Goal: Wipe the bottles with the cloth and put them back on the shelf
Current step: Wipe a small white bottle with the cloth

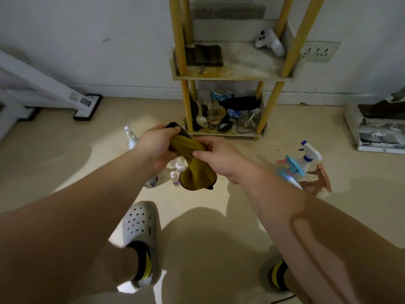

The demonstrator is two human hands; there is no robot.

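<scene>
Pale floor (pixel 65 154) below a white wall is being used as the holding area for the bottles. At far left a small clear spray bottle (pixel 131 139) is being shown upright on it. The yellow cloth (pixel 192 165) is being gripped at its upper end by the left hand (pixel 156 148) and pinched lower down by the right hand (pixel 219 157); whether a bottle is being wrapped inside cannot be told. Small bottles (pixel 176 172) are being shadowed beneath the hands. On the shelf (pixel 232 76) no bottle is being shown on the largely bare middle tier, so most work seems outstanding. Entry is being narrowed by the yellow posts (pixel 292 51), and floor room at right is being taken by spray bottles (pixel 306 165).
</scene>
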